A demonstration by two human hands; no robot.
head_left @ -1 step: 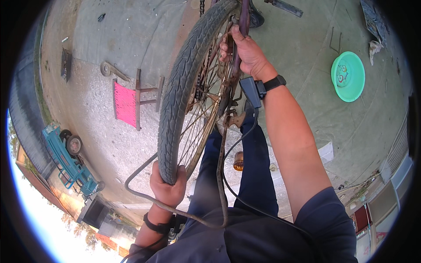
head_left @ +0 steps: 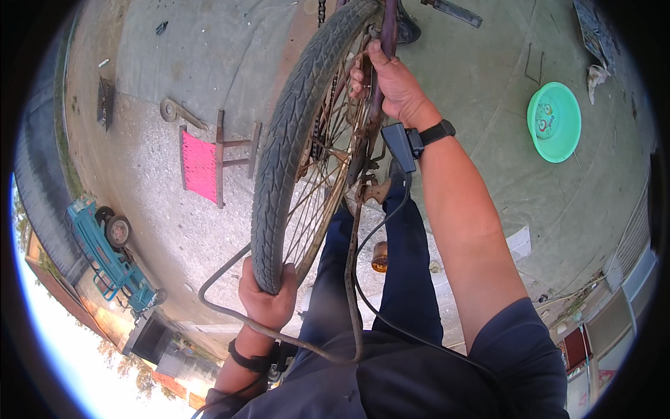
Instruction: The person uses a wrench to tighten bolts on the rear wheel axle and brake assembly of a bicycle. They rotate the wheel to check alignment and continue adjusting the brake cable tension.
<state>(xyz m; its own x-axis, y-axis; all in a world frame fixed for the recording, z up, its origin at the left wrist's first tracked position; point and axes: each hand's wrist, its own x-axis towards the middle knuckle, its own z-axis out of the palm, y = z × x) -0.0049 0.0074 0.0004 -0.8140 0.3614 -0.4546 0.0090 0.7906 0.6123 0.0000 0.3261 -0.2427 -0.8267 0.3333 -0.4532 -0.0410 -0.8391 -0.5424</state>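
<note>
In the head view, the bicycle tire is occupying the centre; the left hand is gripping its near end, thumb and fingers pressing opposite sides. The right hand is gripping the purple-brown frame tube with curled fingers, beside the spokes. A pink-webbed stool is resting leftward, a green basin rightward.

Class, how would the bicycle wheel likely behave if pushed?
The wheel would probably spin, appearing mounted in the frame, though the gripping left hand might resist. Its tyre should feel grippy, given the chunky tread.
</note>
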